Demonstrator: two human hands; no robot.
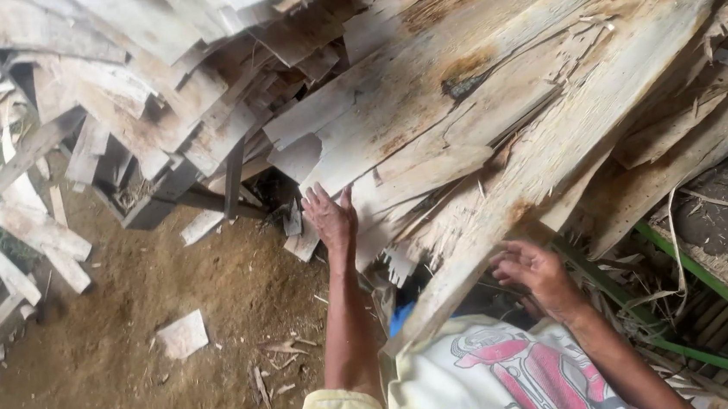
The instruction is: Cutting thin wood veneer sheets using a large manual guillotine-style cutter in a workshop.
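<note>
The left hand (330,218) lies flat and unclenched, fingers spread against the splintered end of a pale thin board (397,184). The right hand (535,271), fingers loosely curled and gripping nothing, touches the underside edge of a long plank (550,142) that slants over the person's chest; its lower end is hidden behind their shirt. Beyond, the wood pile (157,100) runs out of frame above the dirt floor (133,352).

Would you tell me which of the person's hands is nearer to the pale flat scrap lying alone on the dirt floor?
Left. The left hand rests on the boards above the scrap; the right hand is farther away.
</note>
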